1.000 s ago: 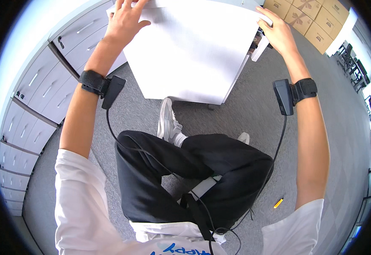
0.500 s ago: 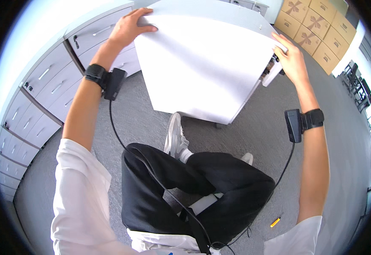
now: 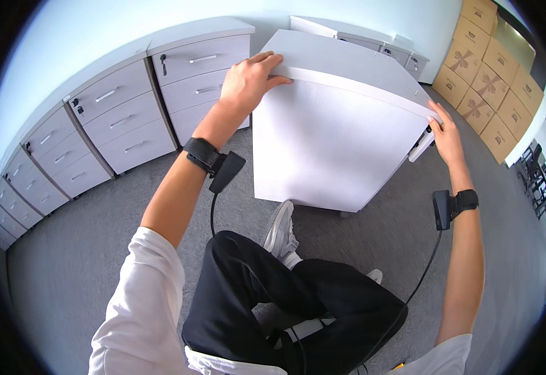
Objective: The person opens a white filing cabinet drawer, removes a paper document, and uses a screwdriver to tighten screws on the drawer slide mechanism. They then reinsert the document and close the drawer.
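Note:
A white-sided cabinet (image 3: 332,140) with a light grey top (image 3: 348,59) stands upright on the floor in front of me. My left hand (image 3: 251,81) grips its top edge at the left corner, fingers over the top and thumb against the near rim. At the right corner, my right hand (image 3: 446,134) is closed around the edge; some of its fingertips are hidden. Just below that hand a narrow white panel (image 3: 420,150) sticks out from the cabinet's right side. Both wrists carry a black strapped-on device with a cable.
A row of drawer cabinets (image 3: 120,119) with keys in their locks curves along the left wall. Another low cabinet (image 3: 313,26) stands behind. Stacked cardboard boxes (image 3: 489,81) fill the back right. My shoe (image 3: 280,231) is close to the cabinet's base. A yellow object (image 3: 400,365) lies at the lower edge.
My view has tilted up and turned left, so the cabinet and both hands appear lower and farther right. Both hands keep their hold on the top corners.

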The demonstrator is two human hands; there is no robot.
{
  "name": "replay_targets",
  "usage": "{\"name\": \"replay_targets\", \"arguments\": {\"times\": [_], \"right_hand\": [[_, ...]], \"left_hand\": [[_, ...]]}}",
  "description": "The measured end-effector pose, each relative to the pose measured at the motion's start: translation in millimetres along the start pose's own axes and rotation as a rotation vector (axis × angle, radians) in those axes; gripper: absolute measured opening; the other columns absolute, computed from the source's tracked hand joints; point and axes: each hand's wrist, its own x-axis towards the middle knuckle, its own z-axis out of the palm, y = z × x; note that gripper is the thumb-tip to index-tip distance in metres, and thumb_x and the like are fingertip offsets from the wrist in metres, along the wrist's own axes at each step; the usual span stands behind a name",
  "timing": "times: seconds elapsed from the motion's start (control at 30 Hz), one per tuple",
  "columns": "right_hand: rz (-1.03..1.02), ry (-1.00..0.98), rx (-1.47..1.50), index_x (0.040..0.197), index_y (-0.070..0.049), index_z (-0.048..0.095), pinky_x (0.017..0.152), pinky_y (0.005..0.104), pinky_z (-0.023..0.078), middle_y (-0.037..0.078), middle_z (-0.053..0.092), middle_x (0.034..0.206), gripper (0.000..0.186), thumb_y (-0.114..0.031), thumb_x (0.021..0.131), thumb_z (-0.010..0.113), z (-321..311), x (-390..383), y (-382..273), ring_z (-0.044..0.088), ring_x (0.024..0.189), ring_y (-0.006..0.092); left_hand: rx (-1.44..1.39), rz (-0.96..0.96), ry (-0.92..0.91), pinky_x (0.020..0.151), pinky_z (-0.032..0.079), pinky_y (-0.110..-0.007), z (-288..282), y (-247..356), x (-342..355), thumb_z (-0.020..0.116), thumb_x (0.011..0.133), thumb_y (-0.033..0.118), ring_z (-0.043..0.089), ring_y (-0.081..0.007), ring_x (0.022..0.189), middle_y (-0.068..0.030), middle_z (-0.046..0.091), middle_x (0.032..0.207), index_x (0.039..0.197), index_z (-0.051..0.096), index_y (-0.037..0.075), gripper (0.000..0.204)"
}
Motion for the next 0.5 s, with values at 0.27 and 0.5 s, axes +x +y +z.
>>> {"name": "replay_targets", "arguments": {"times": [0.27,0.5], "right_hand": [[-0.077,-0.032,-0.136,0.142,-0.024,0.053,0.106,0.0383,0.045,0.016,0.049,0.147,0.042,-0.023,0.1,0.057,19,34,15,0.049,0.134,0.0322],[-0.089,-0.093,-0.075,0.144,-0.023,0.051,0.107,0.0382,0.044,0.015,0.05,0.147,0.043,-0.022,0.102,0.055,30,50,21,0.051,0.133,0.0308]], "left_hand": [[0.126,0.021,0.01,0.068,0.059,-0.035,-11,11,-3,0.075,0.081,0.041,0.072,-0.0285,0.08,-0.0084,0.072,0.11,0.106,0.067,0.008,0.043],[0.137,0.031,0.059,0.061,0.057,-0.036,-14,12,-9,0.073,0.081,0.043,0.07,-0.0276,0.074,-0.0069,0.065,0.089,0.093,0.059,0.007,0.041]]}}
